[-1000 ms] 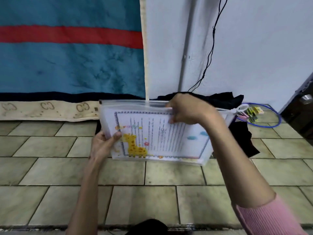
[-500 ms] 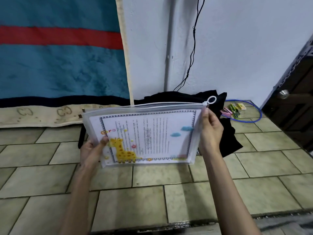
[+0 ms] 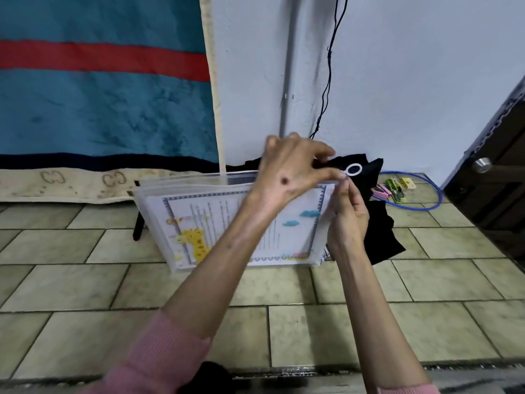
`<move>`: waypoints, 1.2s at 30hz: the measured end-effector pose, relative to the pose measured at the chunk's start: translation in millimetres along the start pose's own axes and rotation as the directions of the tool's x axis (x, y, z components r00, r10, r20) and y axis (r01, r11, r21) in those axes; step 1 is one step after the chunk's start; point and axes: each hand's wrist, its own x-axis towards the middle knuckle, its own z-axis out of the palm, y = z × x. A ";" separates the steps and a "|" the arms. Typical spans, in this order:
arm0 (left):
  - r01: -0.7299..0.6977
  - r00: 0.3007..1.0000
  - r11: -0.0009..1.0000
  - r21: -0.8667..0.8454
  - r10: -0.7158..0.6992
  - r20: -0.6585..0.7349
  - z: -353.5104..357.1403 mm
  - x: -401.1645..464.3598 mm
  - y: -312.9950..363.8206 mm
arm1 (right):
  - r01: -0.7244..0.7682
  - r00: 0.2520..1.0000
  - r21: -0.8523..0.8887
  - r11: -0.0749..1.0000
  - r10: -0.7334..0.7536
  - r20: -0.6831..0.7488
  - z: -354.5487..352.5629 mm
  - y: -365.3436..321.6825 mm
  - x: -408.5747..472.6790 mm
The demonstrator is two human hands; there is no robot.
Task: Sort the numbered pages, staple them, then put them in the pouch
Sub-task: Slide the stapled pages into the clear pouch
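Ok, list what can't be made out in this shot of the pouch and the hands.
- Head view: the pouch's top right corner and zip end, covered by the left hand.
- Whether the pages are stapled or in order: only the front sheet shows, and the left forearm crosses it.
- The page text: too small and blurred.
- What the right hand pinches near the ring pull: fingertips blurred.
- The small items inside the blue hoop: too small.

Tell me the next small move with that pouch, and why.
Probably draw the zipper ring along the pouch top to close it. The pages are already inside, the left hand pinches at the ring end, and the right hand holds that corner steady.
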 end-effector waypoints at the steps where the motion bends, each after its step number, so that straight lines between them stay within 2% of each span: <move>1: -0.011 0.997 0.999 0.035 0.009 0.078 10.7 8.7 6.4 | -0.004 1.000 0.007 1.000 0.004 0.017 -1.5 -0.6 0.1; 3: -0.032 0.994 0.997 0.071 0.024 0.109 25.2 17.8 11.5 | -0.012 0.999 0.029 1.000 0.011 0.039 -4.8 -2.6 0.8; 7: -0.041 0.999 0.995 0.088 0.039 0.030 31.6 23.2 11.3 | -0.018 0.999 0.021 1.000 0.017 0.048 -8.0 -6.3 3.0; 12: -0.037 0.999 0.985 0.167 0.032 0.034 21.0 20.3 -7.6 | 0.025 0.998 0.027 0.999 -0.024 -0.054 -4.2 -9.7 7.4; 17: 0.156 0.988 0.977 0.142 -0.157 -0.007 -26.3 -17.3 -78.0 | 0.048 0.992 0.051 0.998 -0.041 -0.116 -15.0 -21.8 20.9; 21: 0.376 0.924 0.920 0.112 -0.363 -0.121 -60.2 -59.8 -138.0 | 0.052 0.991 0.022 0.998 -0.048 -0.126 -26.7 -19.7 24.7; 24: 0.482 0.858 0.874 -0.056 -0.484 -0.170 -61.7 -82.0 -164.6 | 0.054 0.992 -0.034 0.998 -0.057 -0.117 -30.7 -16.3 26.9; 26: 0.460 0.848 0.864 -0.204 -0.496 -0.186 -54.4 -90.4 -171.8 | 0.051 0.994 -0.079 0.996 -0.059 -0.097 -34.8 -15.4 26.4; 31: 0.367 0.848 0.857 -0.362 -0.469 -0.249 -41.5 -94.3 -170.4 | 0.059 0.997 -0.170 0.984 -0.067 -0.043 -42.6 -18.5 26.1; 33: 0.338 0.819 0.794 -0.505 -0.512 -0.257 -33.4 -100.0 -170.5 | 0.082 0.997 -0.193 0.978 -0.077 0.032 -49.8 -17.0 24.2; 34: 0.336 0.804 0.732 -0.592 -0.550 -0.225 -24.6 -106.8 -173.7 | 0.100 0.992 -0.277 0.956 -0.074 0.102 -55.7 -12.5 20.4; 36: 0.441 0.770 0.596 -0.672 -0.635 -0.058 3.4 -125.5 -178.3 | 0.118 0.980 -0.473 0.873 -0.025 0.197 -67.7 3.9 5.5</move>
